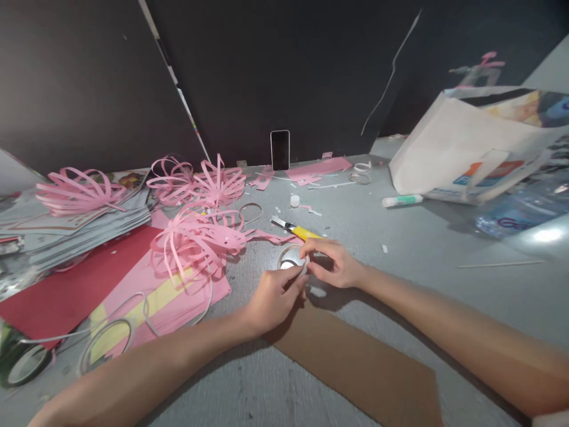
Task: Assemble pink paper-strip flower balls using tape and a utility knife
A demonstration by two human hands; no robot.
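Note:
Both hands meet at the middle of the grey table over a thin pale ring [284,254], which looks like a strip bent round. My left hand [276,295] pinches its near right part between thumb and fingers. From the right, my right hand [331,262] pinches the same part, its fingertips beside the left ones. Inside the ring a white round piece [287,265] partly shows. Just beyond the hands lies a yellow cutter [304,232]. Brown cardboard [360,359] lies below the hands, its far end near my left hand.
Pink paper-strip balls [195,237], pink sheets and red paper [75,284] cover the left side. A phone [280,150] leans on the dark back panel [267,71]. At right are a glue stick [402,201], white bag [462,142], bottle [524,207] and thin stick [500,264].

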